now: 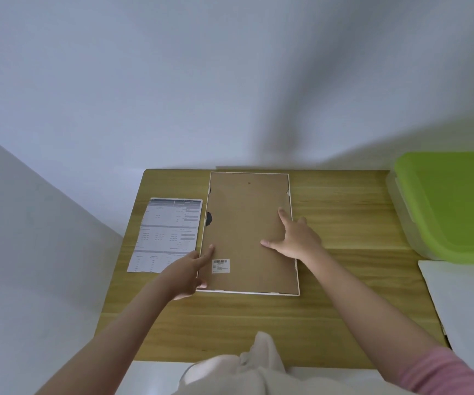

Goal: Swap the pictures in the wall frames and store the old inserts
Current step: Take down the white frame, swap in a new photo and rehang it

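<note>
Both hands rest on the face-down frame lying on the table: right hand spread flat on its brown backing board, left hand straight-fingered at the left rim, neither clasping anything. Opening the back seems the step in hand; next, free the backing's edge. A printed sheet crowds the left rim; bare wood lies toward the person.

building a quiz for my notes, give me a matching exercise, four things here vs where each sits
1 white picture frame with brown backing board
2 printed paper sheet with grey tables
3 clear plastic box with green lid
4 plain white sheet

a far right edge
b middle of the wooden table, face down
c just left of the frame
d near right edge

Pairs: 1-b, 2-c, 3-a, 4-d
</note>
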The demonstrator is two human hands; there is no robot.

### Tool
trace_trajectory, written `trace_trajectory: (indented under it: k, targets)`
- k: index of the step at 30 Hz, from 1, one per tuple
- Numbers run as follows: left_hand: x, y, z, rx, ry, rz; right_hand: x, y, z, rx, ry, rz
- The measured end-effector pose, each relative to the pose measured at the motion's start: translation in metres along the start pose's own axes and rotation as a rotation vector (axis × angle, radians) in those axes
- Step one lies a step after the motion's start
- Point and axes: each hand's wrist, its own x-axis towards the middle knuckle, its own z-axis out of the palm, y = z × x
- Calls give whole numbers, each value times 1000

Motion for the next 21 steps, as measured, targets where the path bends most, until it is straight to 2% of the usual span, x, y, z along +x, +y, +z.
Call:
trace_trajectory:
  k: [8, 16, 21]
  targets:
    - [2, 1, 2, -21, 4, 0, 43, -23, -25, 43, 35, 81]
    - [-1, 8, 15, -385, 136, -131, 40, -25, -6, 412, 174, 231]
    - [-4, 7, 22, -501, 221, -118, 26, -28, 6, 425, 203, 260]
